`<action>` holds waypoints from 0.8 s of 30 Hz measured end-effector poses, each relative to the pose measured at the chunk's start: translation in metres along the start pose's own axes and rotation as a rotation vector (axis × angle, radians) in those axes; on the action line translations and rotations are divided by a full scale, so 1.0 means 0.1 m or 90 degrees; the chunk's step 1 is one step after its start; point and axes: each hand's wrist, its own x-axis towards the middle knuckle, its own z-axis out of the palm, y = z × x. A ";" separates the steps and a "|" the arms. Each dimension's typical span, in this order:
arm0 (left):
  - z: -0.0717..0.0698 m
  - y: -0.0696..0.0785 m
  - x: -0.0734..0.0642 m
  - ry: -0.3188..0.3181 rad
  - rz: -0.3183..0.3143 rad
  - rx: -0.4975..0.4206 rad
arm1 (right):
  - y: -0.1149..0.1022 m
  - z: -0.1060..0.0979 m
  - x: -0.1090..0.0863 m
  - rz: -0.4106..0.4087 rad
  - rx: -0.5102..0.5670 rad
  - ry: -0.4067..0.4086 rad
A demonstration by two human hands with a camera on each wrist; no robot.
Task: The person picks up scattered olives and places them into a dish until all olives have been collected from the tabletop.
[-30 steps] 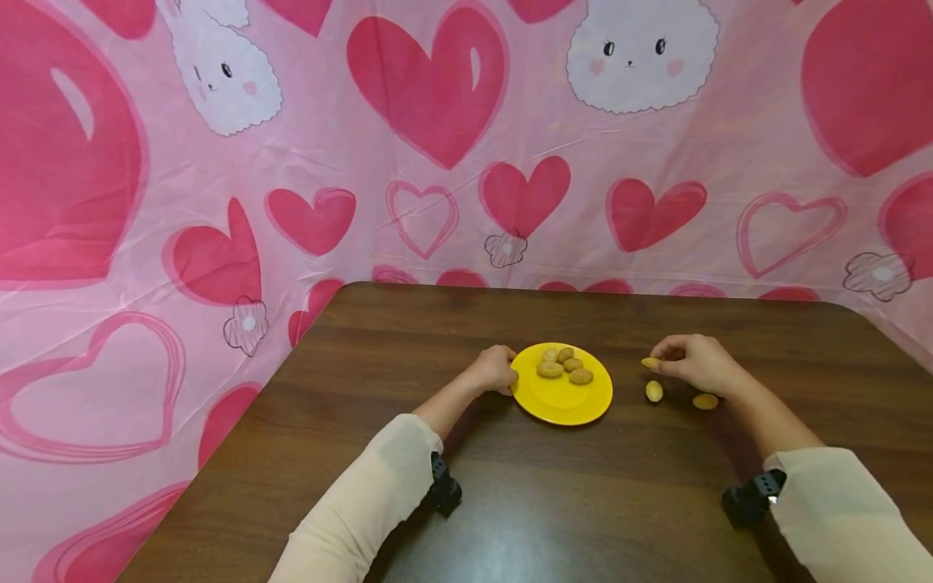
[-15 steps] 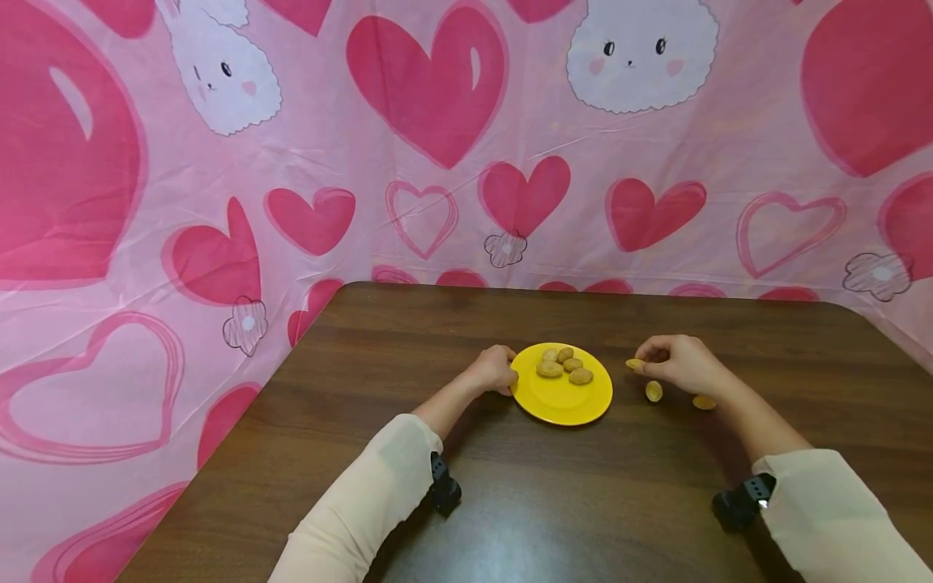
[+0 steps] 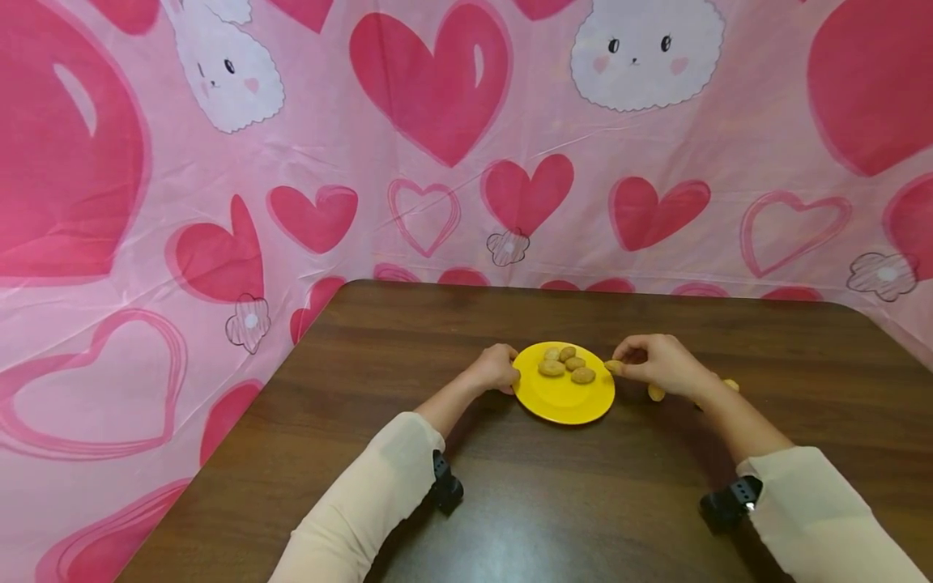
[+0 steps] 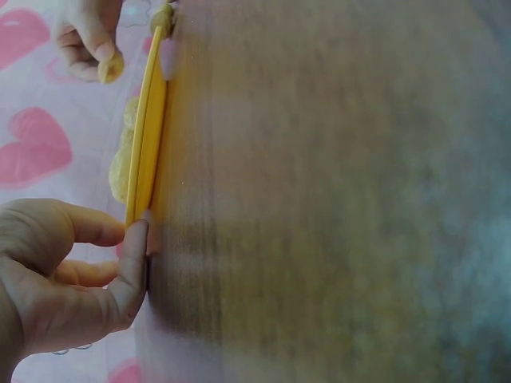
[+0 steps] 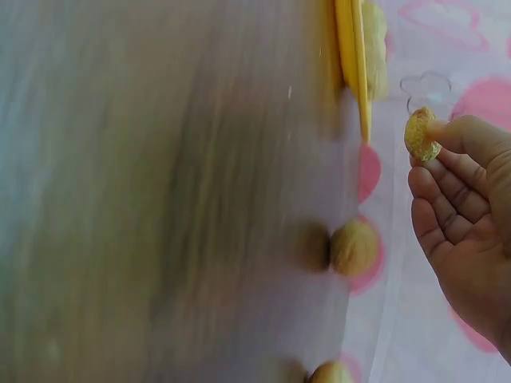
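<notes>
My left hand [image 3: 494, 369] pinches the left rim of a yellow plate [image 3: 564, 409]. The left wrist view shows the thumb and fingers on either side of the plate's edge. Several small oval yellow-brown pieces, nut-like with rough skin, lie on the plate, among them a larger oval piece [image 3: 583, 376]. Between right thumb and fingertips sits a similar oval piece [image 5: 421, 136], raised above the table at the plate's right rim. The right hand [image 3: 665, 363] has its other fingers loosely curled, as the right wrist view shows.
On the wooden table [image 3: 437, 324], right of the plate, lies another oval piece [image 3: 657, 392]. More pieces near the right wrist, such as a yellowish one [image 3: 731, 385], are partly hidden by the forearm. A pink heart-patterned cloth [image 3: 437, 202] hangs behind the table.
My right hand has moved left with the oval piece, from beside the loose pieces to the plate's right rim. The left hand has stayed on the plate.
</notes>
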 end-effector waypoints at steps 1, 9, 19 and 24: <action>0.00 0.00 0.00 0.000 0.002 0.001 | -0.02 0.01 0.01 -0.011 -0.001 0.000; 0.00 0.00 -0.01 0.002 0.008 0.008 | -0.21 0.13 0.09 -0.070 0.000 -0.008; 0.00 -0.01 0.02 0.000 -0.006 0.004 | -0.31 0.25 0.16 -0.105 -0.019 -0.005; 0.00 0.00 0.02 0.001 -0.005 0.007 | -0.35 0.31 0.18 -0.106 -0.007 -0.011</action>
